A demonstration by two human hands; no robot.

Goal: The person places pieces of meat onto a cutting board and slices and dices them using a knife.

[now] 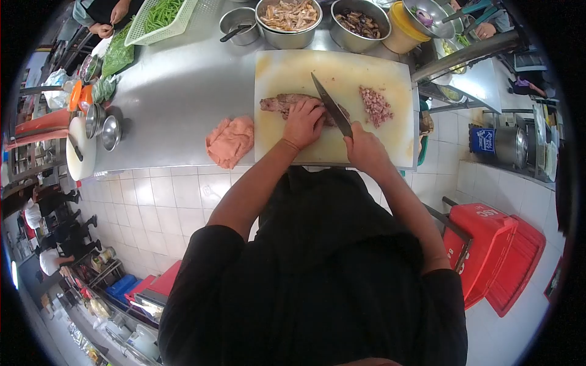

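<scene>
Steel table (pixel 159 116): bare metal, light glare, stained white cutting board (pixel 278 70) flat near front edge. On board: long piece of meat (pixel 274 104) left of centre, diced meat (pixel 376 107) in loose heap toward right. Crumpled pink cloth (pixel 230 142) on metal, just beside board's left edge.

Back of table, left to right: greens in clear plastic (pixel 119 58); pale green basket (pixel 137 38) of green beans; small steel pot (pixel 245 39), dark handle inside; steel pot of pale strips (pixel 290 41); steel pot of dark pieces (pixel 356 45); yellow bucket (pixel 400 43). Left end: small steel bowls (pixel 112 133), close together.
</scene>
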